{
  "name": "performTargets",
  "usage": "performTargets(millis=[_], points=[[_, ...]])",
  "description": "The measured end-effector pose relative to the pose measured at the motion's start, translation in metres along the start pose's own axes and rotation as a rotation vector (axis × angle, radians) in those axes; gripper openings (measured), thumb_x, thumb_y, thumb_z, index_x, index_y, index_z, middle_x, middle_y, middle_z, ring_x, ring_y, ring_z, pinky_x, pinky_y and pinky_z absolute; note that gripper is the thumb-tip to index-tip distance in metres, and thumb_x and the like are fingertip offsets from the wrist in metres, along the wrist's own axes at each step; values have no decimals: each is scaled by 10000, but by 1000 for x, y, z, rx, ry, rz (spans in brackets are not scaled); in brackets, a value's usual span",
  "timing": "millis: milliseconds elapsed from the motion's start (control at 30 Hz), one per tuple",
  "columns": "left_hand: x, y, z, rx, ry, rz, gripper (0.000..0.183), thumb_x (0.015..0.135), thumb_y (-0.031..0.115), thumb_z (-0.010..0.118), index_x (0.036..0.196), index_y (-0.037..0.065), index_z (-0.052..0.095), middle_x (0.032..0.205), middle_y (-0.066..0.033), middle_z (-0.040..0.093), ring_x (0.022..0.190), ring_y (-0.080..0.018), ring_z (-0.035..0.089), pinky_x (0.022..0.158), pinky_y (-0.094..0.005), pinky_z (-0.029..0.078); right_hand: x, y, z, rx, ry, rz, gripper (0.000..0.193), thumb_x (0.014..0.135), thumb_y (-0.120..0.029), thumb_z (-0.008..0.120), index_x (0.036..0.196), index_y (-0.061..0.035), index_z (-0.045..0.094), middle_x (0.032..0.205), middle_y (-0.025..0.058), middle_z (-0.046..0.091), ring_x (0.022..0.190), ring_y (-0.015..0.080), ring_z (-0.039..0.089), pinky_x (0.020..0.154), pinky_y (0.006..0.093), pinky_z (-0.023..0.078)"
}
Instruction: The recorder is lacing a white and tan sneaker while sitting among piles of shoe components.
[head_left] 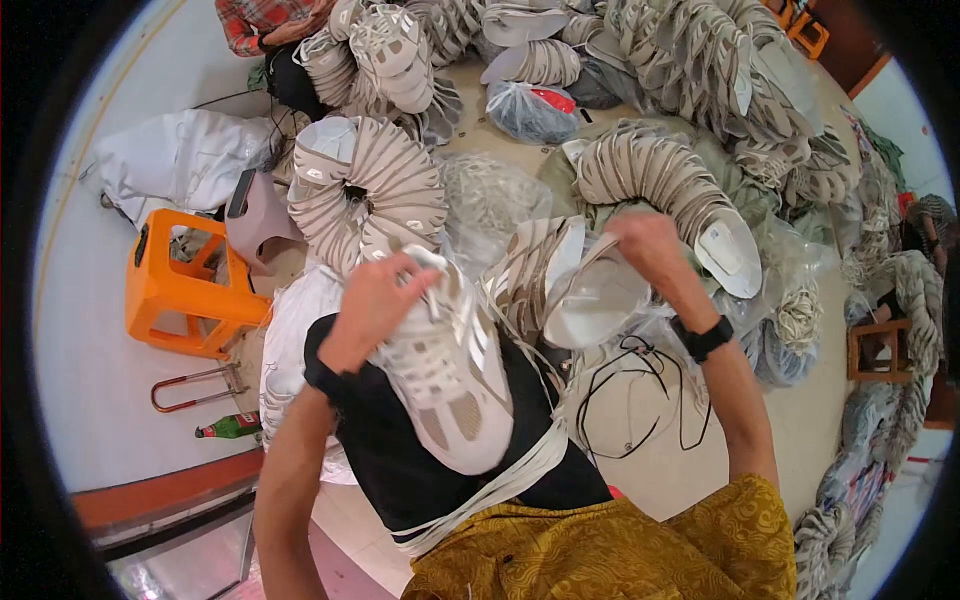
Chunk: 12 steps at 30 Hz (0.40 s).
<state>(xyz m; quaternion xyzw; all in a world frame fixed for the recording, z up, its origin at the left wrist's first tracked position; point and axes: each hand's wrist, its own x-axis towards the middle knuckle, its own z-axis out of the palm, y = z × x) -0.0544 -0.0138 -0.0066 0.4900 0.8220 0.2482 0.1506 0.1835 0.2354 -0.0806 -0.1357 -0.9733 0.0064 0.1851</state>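
Note:
A beige and white lace-up shoe upper (440, 385) lies across my black-trousered lap, toe toward me. My left hand (372, 308) is closed at its collar, thumb and fingers pinching the edge near the tongue. My right hand (645, 243) is raised to the right, gripping the edge of another shoe upper (600, 300) whose pale inner face shows. That one is at the end of a short nested row of shoe uppers (535, 262) just beyond my knees. A bundle of white laces (510, 482) runs over my thighs.
Coiled stacks of nested uppers (365, 190) lie ahead, with a curved row (660, 175) to the right. An orange stool (185, 285) and green bottle (228, 426) are at left. Black cord (650, 375) lies on the floor at right. Another person's plaid sleeve (245, 25) shows far left.

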Motion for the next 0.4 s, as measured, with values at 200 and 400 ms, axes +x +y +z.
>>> performTargets(millis=[200, 400], points=[[33, -26, -73, 264, 359, 237, 310, 754, 359, 602, 802, 53, 624, 670, -139, 597, 620, -301, 575, 573, -365, 447, 58, -55, -66, 0, 472, 30, 47, 663, -70, 515, 628, -77, 485, 607, 65, 485, 588, 242, 550, 477, 343, 434], [19, -52, -84, 842, 165, 254, 277, 734, 344, 623, 799, 75, 630, 895, -156, 621, 833, -278, 592, 661, -340, 466, 94, -135, -59, -31, 619, -173, 23, 644, -79, 525, 665, -83, 514, 628, 27, 484, 580, 199, 543, 479, 292, 429]])
